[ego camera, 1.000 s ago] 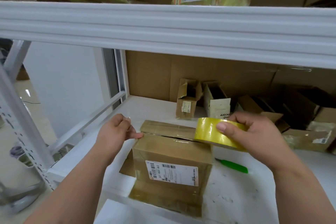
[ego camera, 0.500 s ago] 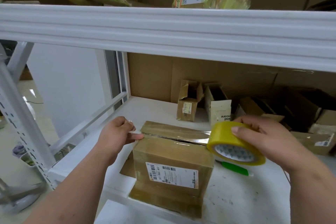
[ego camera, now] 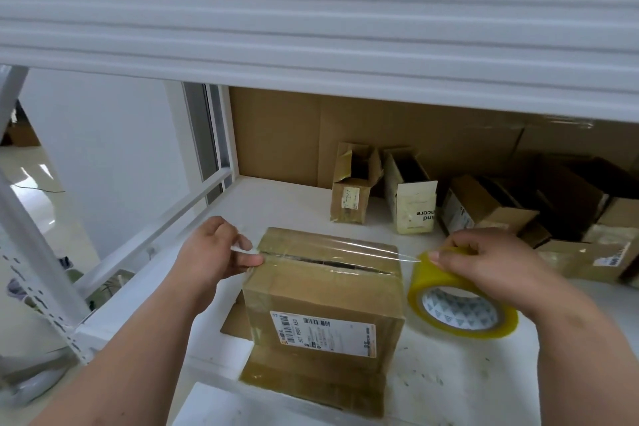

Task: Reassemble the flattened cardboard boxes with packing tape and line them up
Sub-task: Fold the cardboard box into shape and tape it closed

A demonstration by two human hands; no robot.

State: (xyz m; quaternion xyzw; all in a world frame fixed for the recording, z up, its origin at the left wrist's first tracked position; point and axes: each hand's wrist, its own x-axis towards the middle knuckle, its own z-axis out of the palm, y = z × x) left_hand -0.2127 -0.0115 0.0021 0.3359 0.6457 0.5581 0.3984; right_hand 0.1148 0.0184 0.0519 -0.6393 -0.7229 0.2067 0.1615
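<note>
A brown cardboard box (ego camera: 325, 290) with a white shipping label stands on the white shelf (ego camera: 290, 204), its top flaps closed along a dark seam. My left hand (ego camera: 214, 249) pinches the free end of a clear tape strip (ego camera: 332, 247) at the box's top left edge. The strip stretches over the seam to the yellow tape roll (ego camera: 460, 304), which my right hand (ego camera: 491, 263) grips just right of the box.
Several small assembled boxes (ego camera: 411, 197) stand in a row at the back of the shelf, more at the right (ego camera: 587, 252). A white shelf beam (ego camera: 311, 34) runs overhead. The rack upright (ego camera: 38, 252) is at the left. Large cardboard lines the back.
My right hand has carried the roll rightward and down past the box's right edge, drawing the tape strip out across the top seam. My left hand stays at the left edge.
</note>
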